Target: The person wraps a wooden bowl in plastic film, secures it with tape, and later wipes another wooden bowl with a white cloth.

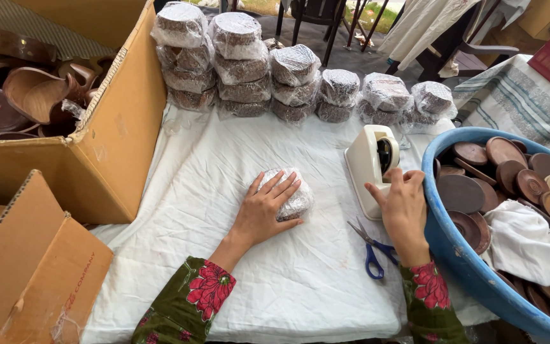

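White-clothed table (288,280) carries wrapped bundles (294,83), tape dispenser (367,169), scissors (372,247), blue tub (472,267).

A small craft packing workshop: wrapped wooden stacks (275,70) at 12 o'clock, cardboard boxes (103,146) at 9, tape dispenser (370,165) on the cloth-covered worktop (224,267).

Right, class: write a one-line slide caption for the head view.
Left hand presses a plastic-wrapped bundle; right hand reaches the tape dispenser.

Small round brown wooden disc stack wrapped in clear plastic film (288,194): lies flat on white cloth-covered tabletop (224,267), near centre, well apart from front edge. Wrap crinkled, glossy.

Cream plastic tape dispenser (370,167): stands upright right of the stack, near right edge, dark roll at top.
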